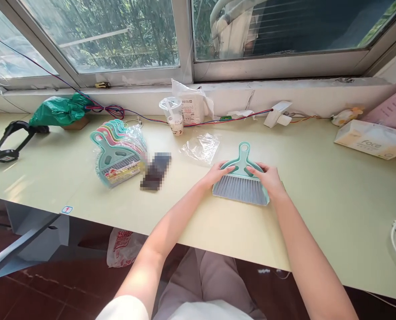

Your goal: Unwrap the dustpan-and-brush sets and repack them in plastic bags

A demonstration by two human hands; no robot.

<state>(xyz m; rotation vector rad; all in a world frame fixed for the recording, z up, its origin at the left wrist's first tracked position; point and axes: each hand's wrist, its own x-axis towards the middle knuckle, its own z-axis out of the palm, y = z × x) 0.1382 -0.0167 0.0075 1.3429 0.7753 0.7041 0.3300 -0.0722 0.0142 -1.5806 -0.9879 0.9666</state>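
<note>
A mint-green hand brush [241, 189] with grey bristles lies nested on a matching dustpan [265, 195] on the table in front of me. Its looped handle points away toward the window. My left hand [216, 174] grips the left side, with the thumb on top of the brush head. On the right side, my right hand [269, 178] holds it the same way, fingers curled round the edge. A flat clear plastic wrapper [202, 146] lies just beyond my left hand. Further left is a stack of dustpan-and-brush sets [119, 153] in mint, pink and yellow, partly in clear packaging.
A blurred dark flat object [155, 171] lies between the stack and my left arm. Along the wall stand a plastic cup [173, 116], a white paper packet [193, 106], and a power socket [278, 114] with cables. A tissue box [373, 138] sits right, a black headset-like strap [9, 141] left.
</note>
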